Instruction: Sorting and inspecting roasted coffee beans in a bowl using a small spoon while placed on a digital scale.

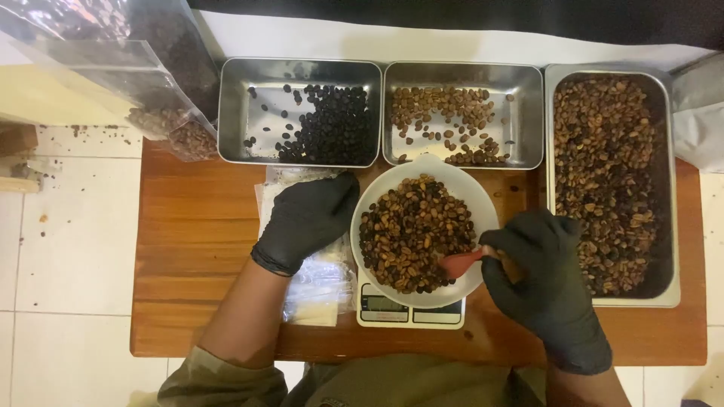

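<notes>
Seen from the head camera, a white bowl (483,197) of mixed light and dark coffee beans (415,234) sits on a small digital scale (411,310) at the centre of the wooden table (196,226). The right hand (543,264), in a black glove, is at the bowl's 4 o'clock edge, closed around a red spoon (461,262) whose tip lies among the beans. The left hand (309,218), also gloved, rests at the bowl's 9 o'clock side, fingers curled loosely on clear plastic bags (320,286), touching the rim and gripping nothing.

At 12 o'clock stand two steel trays, one with dark beans (332,124) and one with light beans (452,120); at 3 o'clock is a larger tray of mixed beans (611,181).
</notes>
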